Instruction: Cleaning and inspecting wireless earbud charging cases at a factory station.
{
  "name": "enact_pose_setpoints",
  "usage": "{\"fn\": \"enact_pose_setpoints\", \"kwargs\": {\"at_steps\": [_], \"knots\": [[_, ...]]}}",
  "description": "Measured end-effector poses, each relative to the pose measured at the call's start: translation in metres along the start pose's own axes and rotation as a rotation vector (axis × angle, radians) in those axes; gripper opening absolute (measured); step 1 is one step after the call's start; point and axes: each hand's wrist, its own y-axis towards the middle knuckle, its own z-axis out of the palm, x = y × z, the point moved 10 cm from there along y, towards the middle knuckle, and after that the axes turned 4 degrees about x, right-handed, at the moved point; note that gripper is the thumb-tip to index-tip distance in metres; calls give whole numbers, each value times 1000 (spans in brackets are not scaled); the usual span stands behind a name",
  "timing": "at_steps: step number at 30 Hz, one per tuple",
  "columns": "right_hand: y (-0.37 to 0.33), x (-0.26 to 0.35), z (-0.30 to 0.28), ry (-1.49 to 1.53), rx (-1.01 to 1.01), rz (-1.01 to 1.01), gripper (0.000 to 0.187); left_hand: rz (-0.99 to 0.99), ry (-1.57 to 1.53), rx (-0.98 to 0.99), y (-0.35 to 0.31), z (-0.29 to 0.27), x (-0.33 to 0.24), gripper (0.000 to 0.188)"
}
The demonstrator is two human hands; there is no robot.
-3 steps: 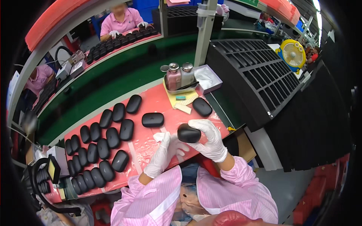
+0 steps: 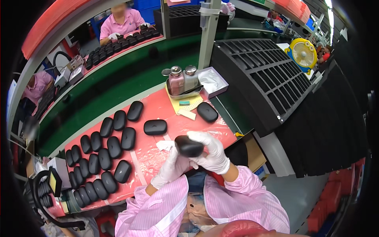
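Observation:
My right hand (image 2: 214,153), in a white glove, grips a smooth black rounded case (image 2: 188,146) by its right side, thumb and fingers around it. My left hand (image 2: 169,169), gloved too, is close against the case's lower left and pinches a small white wiping cloth (image 2: 163,145) by its fingertips. Part of the left fingers is hidden under the case. Just beyond the hands, one like case (image 2: 155,127) lies on the pink table mat (image 2: 148,156), and another case (image 2: 207,112) sits farther right.
Several black cases (image 2: 105,158) stand in rows on the left. Behind are pump bottles (image 2: 177,82) in a tray, a white box (image 2: 213,81) and a green block (image 2: 184,103). A black compartment rack (image 2: 260,75) and yellow fan (image 2: 303,55) stand right. A co-worker (image 2: 120,23) sits across.
The black case has come down and left with my right hand, nearer my left hand. My left fingers have closed in under it. The whole view has shifted slightly.

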Motion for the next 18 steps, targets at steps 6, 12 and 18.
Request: {"fn": "enact_pose_setpoints", "kwargs": {"at_steps": [6,12,18], "knots": [[-18,-3,13,-3,-83,-88,62,63,-148,-272,-18,-18,-8,59],[-1,4,13,-108,156,55,63,196,203,-407,-19,-25,-31,51],[-13,-32,20,491,96,411,55,195,202,-415,-21,-14,-46,62]]}}
